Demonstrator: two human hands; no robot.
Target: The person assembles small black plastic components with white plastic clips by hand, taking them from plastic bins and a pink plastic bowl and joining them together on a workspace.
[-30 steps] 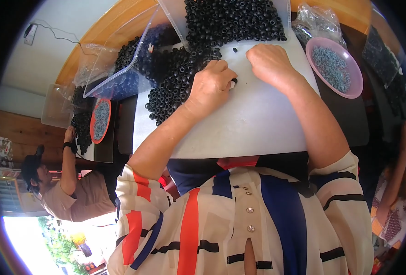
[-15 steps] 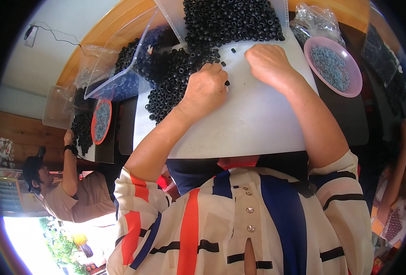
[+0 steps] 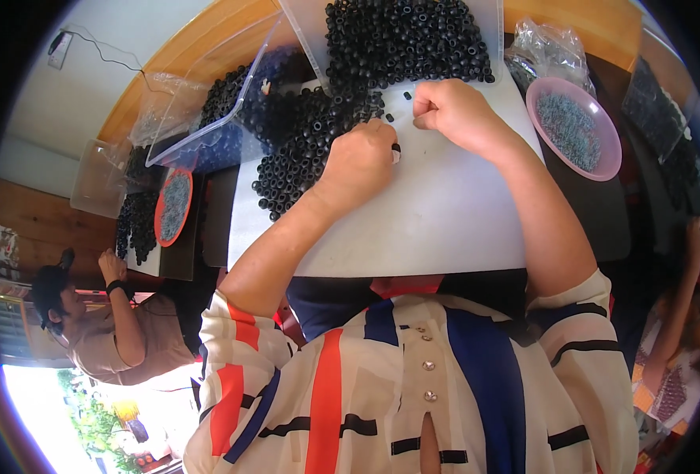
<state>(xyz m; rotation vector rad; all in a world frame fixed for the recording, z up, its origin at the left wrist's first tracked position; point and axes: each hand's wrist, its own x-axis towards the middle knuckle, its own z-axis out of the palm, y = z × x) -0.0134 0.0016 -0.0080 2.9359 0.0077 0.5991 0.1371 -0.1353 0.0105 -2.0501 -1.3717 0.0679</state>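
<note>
A small black ring-shaped piece [image 3: 396, 148] shows at the fingertips of my left hand [image 3: 362, 160], which is closed on it. This hand rests beside a pile of similar black pieces [image 3: 290, 150] on a white board [image 3: 421, 217]. To its right, over the far part of the board, my right hand [image 3: 459, 113] is closed, thumb and fingers pressed together. Whatever it pinches, if anything, is too small or hidden. Between the hands lie two loose black pieces, one nearer [image 3: 389, 118] and one farther [image 3: 407, 95].
A clear tub [image 3: 306, 35] full of black pieces stands at the far edge. Left of it leans another clear bin [image 3: 200, 141]. A pink bowl [image 3: 615, 150] of tiny grey-blue parts sits right, near a plastic bag [image 3: 551, 47]. Co-workers sit left [image 3: 132, 332] and right [image 3: 670, 347].
My right hand has turned, so its thumb now shows, and shifted slightly left. My left hand has moved slightly right and nearer, with its black piece more exposed.
</note>
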